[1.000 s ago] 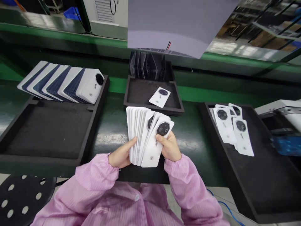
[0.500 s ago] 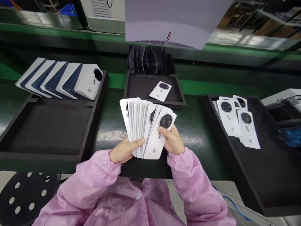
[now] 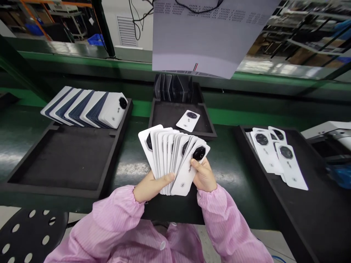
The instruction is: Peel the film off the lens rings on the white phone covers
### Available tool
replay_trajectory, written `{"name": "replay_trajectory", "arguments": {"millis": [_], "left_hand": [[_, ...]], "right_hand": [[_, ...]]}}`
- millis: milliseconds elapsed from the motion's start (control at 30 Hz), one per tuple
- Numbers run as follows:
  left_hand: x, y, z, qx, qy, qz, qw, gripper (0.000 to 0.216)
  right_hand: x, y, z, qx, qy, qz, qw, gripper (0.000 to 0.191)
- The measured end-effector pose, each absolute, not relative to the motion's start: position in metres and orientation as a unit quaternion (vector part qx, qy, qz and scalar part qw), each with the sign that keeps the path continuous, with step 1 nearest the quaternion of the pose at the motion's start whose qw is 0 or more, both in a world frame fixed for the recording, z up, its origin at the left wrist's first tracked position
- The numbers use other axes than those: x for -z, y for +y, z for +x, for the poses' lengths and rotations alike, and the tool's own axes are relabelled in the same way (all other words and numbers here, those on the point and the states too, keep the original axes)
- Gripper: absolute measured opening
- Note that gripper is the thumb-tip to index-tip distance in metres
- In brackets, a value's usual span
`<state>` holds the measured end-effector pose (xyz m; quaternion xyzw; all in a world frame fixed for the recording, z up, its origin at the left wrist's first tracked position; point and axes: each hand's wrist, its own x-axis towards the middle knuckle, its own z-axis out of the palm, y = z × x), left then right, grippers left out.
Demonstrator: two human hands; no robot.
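A fanned stack of white phone back covers (image 3: 163, 146) is held up in front of me. Each shows rounded corners, and the more exposed ones a dark camera circle. My left hand (image 3: 153, 184) grips the lower left of the fan, thumb across the front. With thumb and fingers, my right hand (image 3: 204, 174) pinches the rightmost phone back cover (image 3: 183, 182) just below its camera circle. Fingers behind the stack are mostly hidden. Beyond the fan, one loose phone back cover (image 3: 188, 121) lies in the middle black tray (image 3: 167, 113).
The left black tray (image 3: 65, 160) bears leaning rows of white and dark blue covers (image 3: 113, 111). Dark panels (image 3: 175, 89) stand in the middle tray's back. Several white covers (image 3: 291, 166) lie in the right tray (image 3: 309, 219). A grey panel (image 3: 205, 44) overhangs the green bench.
The fan has spread a little wider, with both hands still on it. My view has tilted upward, so the trays sit lower in the picture.
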<state>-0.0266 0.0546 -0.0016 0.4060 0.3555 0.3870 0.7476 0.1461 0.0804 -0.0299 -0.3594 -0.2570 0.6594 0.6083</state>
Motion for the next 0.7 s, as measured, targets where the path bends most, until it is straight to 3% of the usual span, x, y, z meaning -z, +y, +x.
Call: {"name": "replay_trajectory", "arguments": {"millis": [200,467,700], "left_hand": [[-0.013,0.080,-0.019,-0.328,0.276,0.313,0.848,0.047],[-0.007,0.086,-0.023,-0.301,0.296,0.339,0.841,0.056],[-0.003,0.081,-0.027,-0.310,0.288,0.342,0.839,0.042]], "right_hand": [[0.033,0.087,0.152,-0.633,-0.251,-0.371,0.632,0.036],[0.038,0.093,0.163,-0.651,-0.192,-0.392,0.620,0.031],[0.034,0.092,0.164,-0.642,-0.180,-0.390,0.635,0.035]]}}
